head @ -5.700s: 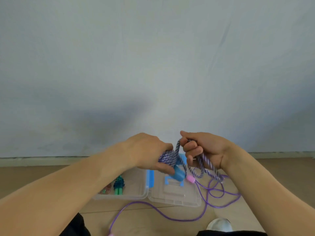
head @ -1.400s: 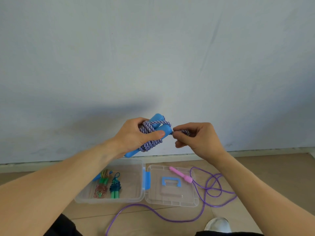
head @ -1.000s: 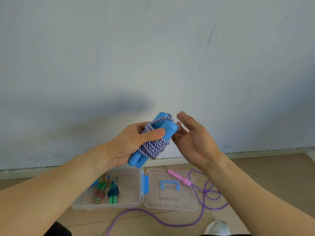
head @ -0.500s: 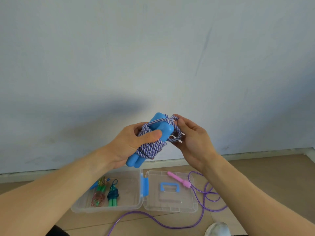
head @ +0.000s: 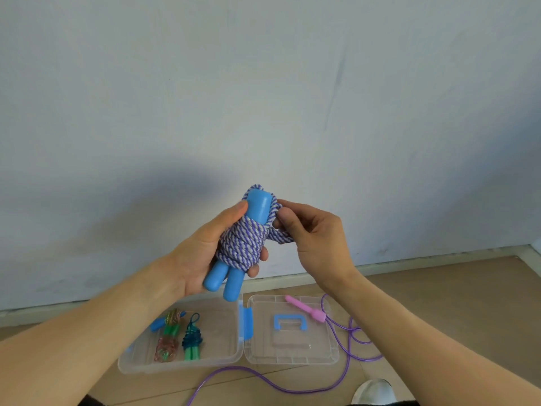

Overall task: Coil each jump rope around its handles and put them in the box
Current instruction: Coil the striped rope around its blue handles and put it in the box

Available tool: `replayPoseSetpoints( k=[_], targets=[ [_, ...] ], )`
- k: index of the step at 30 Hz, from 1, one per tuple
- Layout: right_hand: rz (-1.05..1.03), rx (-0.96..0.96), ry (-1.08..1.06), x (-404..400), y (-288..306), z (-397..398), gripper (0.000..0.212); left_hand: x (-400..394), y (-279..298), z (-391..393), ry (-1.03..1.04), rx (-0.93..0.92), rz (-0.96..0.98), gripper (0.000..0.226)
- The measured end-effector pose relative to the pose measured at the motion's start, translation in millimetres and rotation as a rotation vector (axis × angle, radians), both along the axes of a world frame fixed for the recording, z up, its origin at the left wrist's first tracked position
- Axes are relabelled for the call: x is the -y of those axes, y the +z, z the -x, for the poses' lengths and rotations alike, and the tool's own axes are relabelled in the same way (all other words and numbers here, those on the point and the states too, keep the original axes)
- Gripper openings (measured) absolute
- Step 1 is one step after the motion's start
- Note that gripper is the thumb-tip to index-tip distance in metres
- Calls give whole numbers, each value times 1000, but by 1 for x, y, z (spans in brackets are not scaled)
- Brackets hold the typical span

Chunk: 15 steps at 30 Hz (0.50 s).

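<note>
- Nearest the viewer, a loose purple jump rope (head: 292,389) snakes across the floor; its one visible pink handle (head: 306,308) lies on the open lid (head: 292,354) of the clear box (head: 178,363). A white shoe toe (head: 373,389) shows at the lower right.
- The box sits on the floor, lid hinged open to its right. In it I count three coiled ropes: a blue-handled one (head: 158,323), a pinkish one with green handles (head: 168,336), and a teal one with green handles (head: 191,341).
- Above the box, the left hand (head: 202,253) wraps its fingers round a blue-handled jump rope bundle (head: 243,247), thumb pressed near the top.
- The bundle's long axis runs nearly upright, tilted slightly, its two blue handle ends pointing down toward the box. The box lies directly below and a little left of it.
- The right hand (head: 316,238), just beside the bundle's upper right, pinches the striped rope's last loop (head: 279,237) between thumb and fingers, apparently tucking it in.
- My judgement: the left hand, already carrying the bundle, is the one to lower it into the box.
- Ropes in all: five, four coiled, one loose.
- Farthest back stands a plain pale wall (head: 263,83).
</note>
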State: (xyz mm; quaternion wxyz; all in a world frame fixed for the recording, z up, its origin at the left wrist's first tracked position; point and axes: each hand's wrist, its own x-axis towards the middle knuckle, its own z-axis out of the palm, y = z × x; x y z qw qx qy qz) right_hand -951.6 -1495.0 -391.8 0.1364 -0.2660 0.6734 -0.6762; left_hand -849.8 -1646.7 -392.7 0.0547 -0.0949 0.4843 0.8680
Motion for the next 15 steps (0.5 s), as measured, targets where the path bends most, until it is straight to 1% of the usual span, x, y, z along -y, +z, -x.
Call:
replayPoseSetpoints(
  k=[3,6,10,11,13,15],
  targets=[
    [106,155,29,2,1,1,11,1,-1,2,-12,-40,-113,70],
    [135,236,74,1,-2,2,15,1,-2,1,-20,-36,-135,66],
    [188,403,104,3,-5,-3,28,-2,-4,0,27,6,-128,51],
    [211,468,95,4,-5,-4,32,-2,-5,1,29,11,-113,51],
    [275,628,74,6,-3,-6,43,-1,-7,3,-2,5,-29,59],
    [337,748,35,8,-4,-7,44,1,-8,4,-31,4,95,64]
  ],
)
